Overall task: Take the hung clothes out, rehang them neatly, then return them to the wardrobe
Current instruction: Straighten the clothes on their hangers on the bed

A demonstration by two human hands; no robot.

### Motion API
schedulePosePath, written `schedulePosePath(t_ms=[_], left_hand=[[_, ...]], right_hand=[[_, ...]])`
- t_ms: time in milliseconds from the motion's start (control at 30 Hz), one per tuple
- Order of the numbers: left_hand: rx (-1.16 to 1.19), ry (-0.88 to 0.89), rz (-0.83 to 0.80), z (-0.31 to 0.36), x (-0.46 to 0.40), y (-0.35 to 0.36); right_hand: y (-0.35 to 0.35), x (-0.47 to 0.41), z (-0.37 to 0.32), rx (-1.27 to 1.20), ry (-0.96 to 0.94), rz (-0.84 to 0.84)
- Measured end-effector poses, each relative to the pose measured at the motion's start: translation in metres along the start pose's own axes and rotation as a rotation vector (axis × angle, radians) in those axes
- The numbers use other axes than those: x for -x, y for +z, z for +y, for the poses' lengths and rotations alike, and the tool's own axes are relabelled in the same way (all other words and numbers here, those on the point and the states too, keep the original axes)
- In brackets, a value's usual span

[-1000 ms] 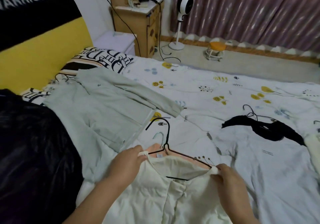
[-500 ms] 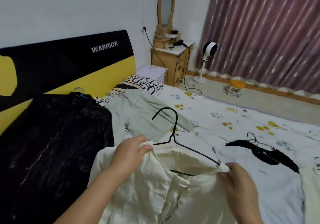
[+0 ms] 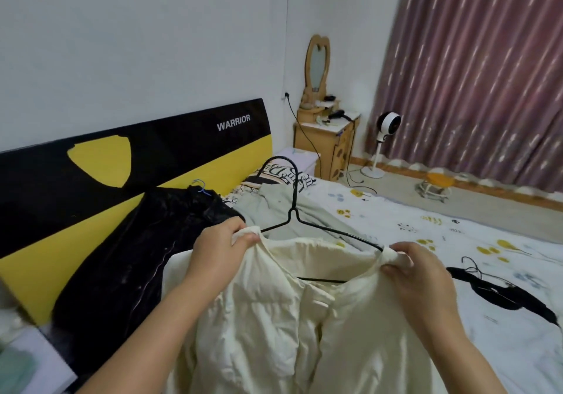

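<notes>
A cream padded jacket point(image 3: 274, 326) hangs on a black wire hanger point(image 3: 294, 211), lifted above the bed. My left hand point(image 3: 217, 243) pinches the jacket's left shoulder at the hanger's end. My right hand point(image 3: 417, 267) pinches the right shoulder in the same way. The hanger's hook points up and away from me. A shiny black jacket point(image 3: 128, 259) on a blue hanger lies to the left against the headboard. A pale green garment point(image 3: 271, 211) lies behind the hanger. A black garment with a hanger point(image 3: 499, 293) lies on the bed at right.
The bed point(image 3: 441, 232) has a white sheet with yellow prints. A black and yellow headboard point(image 3: 91, 162) runs along the left. Beyond stand a wooden bedside cabinet point(image 3: 329, 140) with a mirror, a white fan point(image 3: 385, 131), a small stool point(image 3: 435, 183) and purple curtains point(image 3: 475, 67).
Both hands have raised the cream jacket on its hanger off the bed, and my head has tilted up, bringing the wall, headboard and mirror into view.
</notes>
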State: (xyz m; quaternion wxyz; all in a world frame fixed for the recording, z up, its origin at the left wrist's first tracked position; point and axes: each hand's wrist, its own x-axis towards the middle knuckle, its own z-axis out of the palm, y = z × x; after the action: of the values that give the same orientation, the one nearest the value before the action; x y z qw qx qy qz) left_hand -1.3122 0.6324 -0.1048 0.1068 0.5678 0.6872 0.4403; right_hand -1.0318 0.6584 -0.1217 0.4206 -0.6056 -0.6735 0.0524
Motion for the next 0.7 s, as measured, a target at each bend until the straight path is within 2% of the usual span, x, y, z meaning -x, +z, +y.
schedulePosePath(t_ms=[200,400,700], left_hand=[[0.013,0.029,0.119,-0.032,0.031,-0.086],[0.004,0.033,0.221,-0.062,0.050,-0.159],[-0.029,0.045,0.306,-0.080,0.003,-0.213]], right_hand=[[0.002,0.035,-0.077,-0.010,-0.138,-0.014],[0.026,0.064,-0.141,-0.054,-0.188,-0.002],[0.080,0.041,-0.202,-0.183,-0.192,0.006]])
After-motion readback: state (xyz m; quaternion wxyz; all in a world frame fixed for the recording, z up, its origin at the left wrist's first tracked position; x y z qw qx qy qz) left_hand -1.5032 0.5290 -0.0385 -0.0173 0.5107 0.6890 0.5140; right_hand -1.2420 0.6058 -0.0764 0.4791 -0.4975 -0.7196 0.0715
